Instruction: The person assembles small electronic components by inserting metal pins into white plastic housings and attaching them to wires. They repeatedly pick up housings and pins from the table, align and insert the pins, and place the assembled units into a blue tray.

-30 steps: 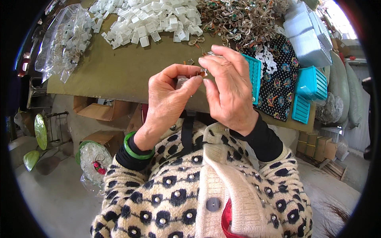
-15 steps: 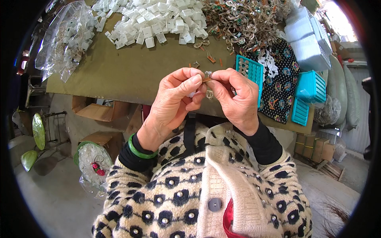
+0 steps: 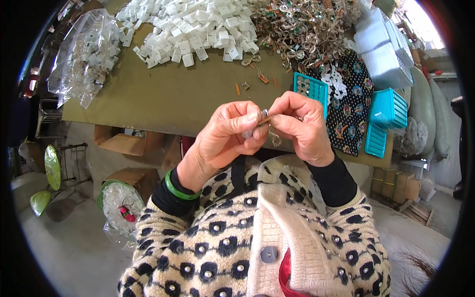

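My left hand (image 3: 220,131) and my right hand (image 3: 306,128) meet just above the table's near edge. Between the thumbs and fingers of both is a small orange-brown circuit strip with a silvery metal part (image 3: 264,117). A looped, clear-coated wire (image 3: 275,139) hangs below the fingertips. Something pale and translucent (image 3: 246,133) shows under my left fingers, too covered to name. Beyond my hands, a few loose orange strips (image 3: 238,89) and a wired strip (image 3: 263,78) lie on the table.
A heap of white plastic casings (image 3: 198,29) covers the back of the green table (image 3: 173,94), beside a tangle of wired strips (image 3: 307,29). Right stand a teal tray (image 3: 315,91) with round metal cells, white pieces (image 3: 335,83) on dark cloth, and stacked trays (image 3: 388,109). A filled clear bag (image 3: 86,59) lies left.
Both hands have come slightly nearer to me. The circuit strip has tilted, its right end now higher, and the wire loop hangs further right.
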Demonstrator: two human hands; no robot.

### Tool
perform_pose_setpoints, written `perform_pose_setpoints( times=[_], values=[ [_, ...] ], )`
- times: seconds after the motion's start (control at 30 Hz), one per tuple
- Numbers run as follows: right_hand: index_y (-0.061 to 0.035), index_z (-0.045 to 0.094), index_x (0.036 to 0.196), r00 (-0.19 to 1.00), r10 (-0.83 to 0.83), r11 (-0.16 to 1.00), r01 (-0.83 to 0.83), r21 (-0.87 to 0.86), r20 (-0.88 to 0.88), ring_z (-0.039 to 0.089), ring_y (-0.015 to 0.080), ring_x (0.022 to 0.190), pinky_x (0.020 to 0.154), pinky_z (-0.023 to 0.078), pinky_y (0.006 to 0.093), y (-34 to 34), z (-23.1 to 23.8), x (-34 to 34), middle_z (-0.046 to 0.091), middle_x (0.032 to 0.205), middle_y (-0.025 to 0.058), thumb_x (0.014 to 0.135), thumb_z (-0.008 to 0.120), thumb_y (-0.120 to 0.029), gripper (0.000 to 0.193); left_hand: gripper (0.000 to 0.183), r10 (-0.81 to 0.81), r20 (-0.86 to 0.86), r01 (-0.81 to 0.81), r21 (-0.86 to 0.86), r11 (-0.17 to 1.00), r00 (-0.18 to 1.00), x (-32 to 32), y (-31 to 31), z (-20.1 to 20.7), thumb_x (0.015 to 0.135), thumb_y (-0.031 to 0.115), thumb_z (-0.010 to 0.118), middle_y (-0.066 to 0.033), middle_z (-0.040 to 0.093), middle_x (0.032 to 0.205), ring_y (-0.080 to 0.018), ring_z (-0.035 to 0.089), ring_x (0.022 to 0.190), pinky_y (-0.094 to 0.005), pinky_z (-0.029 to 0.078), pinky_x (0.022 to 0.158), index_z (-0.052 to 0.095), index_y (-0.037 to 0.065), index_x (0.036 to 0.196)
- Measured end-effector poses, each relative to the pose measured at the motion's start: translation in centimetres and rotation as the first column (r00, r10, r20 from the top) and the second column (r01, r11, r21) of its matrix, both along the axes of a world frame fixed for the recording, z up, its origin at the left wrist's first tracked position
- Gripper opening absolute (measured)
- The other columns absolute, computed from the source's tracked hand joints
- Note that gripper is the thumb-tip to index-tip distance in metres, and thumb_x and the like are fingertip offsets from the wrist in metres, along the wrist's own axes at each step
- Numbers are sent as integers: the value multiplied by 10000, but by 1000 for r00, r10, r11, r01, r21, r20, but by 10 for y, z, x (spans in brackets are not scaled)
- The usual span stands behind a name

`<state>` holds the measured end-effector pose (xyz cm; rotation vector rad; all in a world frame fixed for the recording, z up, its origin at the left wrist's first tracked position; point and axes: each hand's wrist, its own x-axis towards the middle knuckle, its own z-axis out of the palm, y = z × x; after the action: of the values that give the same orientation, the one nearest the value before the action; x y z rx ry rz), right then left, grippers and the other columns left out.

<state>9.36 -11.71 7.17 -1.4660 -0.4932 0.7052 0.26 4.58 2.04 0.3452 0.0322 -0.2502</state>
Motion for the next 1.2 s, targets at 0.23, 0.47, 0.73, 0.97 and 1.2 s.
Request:
perform_pose_setpoints(
  times=[0.23,0.47,0.73,0.97,1.2],
  values=[
    [3,584,959,781,-47,998,60,0,622,642,179,727,649,517,293,4,4,-12,620,847,105,809,606,70,165,133,20,22,-17,-133,991,1000,5,-1,5,913,158,650,-69,533,706,-170,478,564,-274,349,462,589,39,917],
    [12,603,953,907,-63,998,58,23,416,587,133,701,608,464,240,-3,-7,-6,619,879,68,853,589,112,142,141,221,-25,-184,472,862,975,5,12,25,898,159,711,-17,630,789,-94,570,679,-250,457,595,636,43,928],
    [-9,546,1024,933,-80,949,180,260,-352,402,52,566,549,399,235,-26,-17,5,544,837,12,949,557,8,79,178,725,552,-109,820,-562,412,33,170,1,863,102,655,-116,675,917,-216,630,838,-326,490,779,696,-11,993],
    [-12,558,1001,922,-21,969,114,220,-387,414,55,571,536,402,229,-21,-21,3,532,782,13,945,582,-15,61,219,584,496,-4,764,-645,643,43,205,-35,831,98,647,-135,686,922,-251,663,844,-351,513,783,694,36,1035],
    [-3,553,1005,923,31,985,36,167,-384,442,67,576,536,399,225,-13,-19,-2,534,760,17,952,590,-43,76,265,557,528,-254,831,-495,641,41,163,-36,809,16,649,-55,651,833,-133,597,729,-274,488,670,670,25,1073]
  ],
)
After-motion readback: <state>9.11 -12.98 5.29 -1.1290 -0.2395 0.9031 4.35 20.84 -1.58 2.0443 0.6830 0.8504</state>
